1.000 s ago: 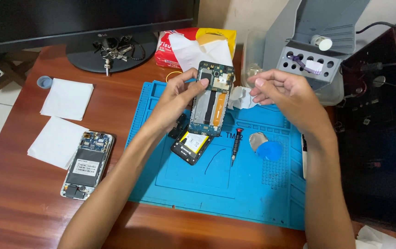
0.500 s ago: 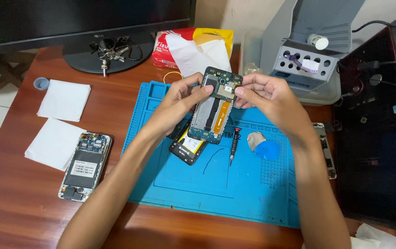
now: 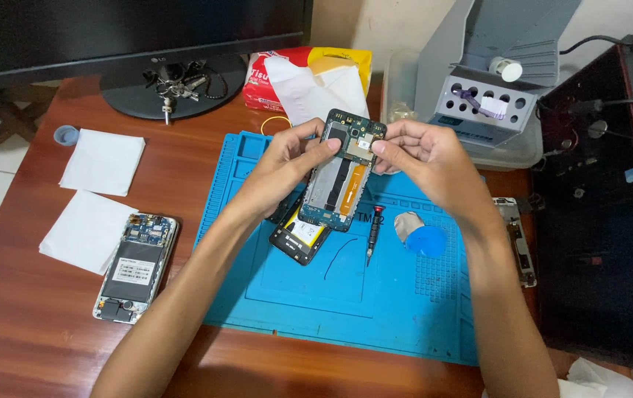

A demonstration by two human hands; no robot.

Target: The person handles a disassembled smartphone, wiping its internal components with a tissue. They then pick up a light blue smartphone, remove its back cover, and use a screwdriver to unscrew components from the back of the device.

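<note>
We hold an opened phone (image 3: 342, 173) up off the blue mat (image 3: 375, 309), its bare insides facing us. Our left hand (image 3: 287, 166) pinches its left edge between thumb and fingers, and our right hand (image 3: 423, 158) pinches its upper right corner, thumb tip pressed on a small part near the top.

The risks, as we judge them: the phone hangs in the air on edge grips only, so a slip would drop it onto the battery (image 3: 300, 234) lying just below our left wrist, or onto the screwdriver (image 3: 372, 234) below the right thumb. Pressing too hard at the corner could bend the thin board or tear the orange ribbon running down the middle.

As for containers, a grey tool stand (image 3: 490, 107) sits beyond our right hand; its holes carry a purple-handled tool and a small white cap. A blue round lid (image 3: 427, 242) lies below the right wrist, with a scrap of foil touching it. Far left of the grip rests a second opened phone (image 3: 136, 265).
</note>
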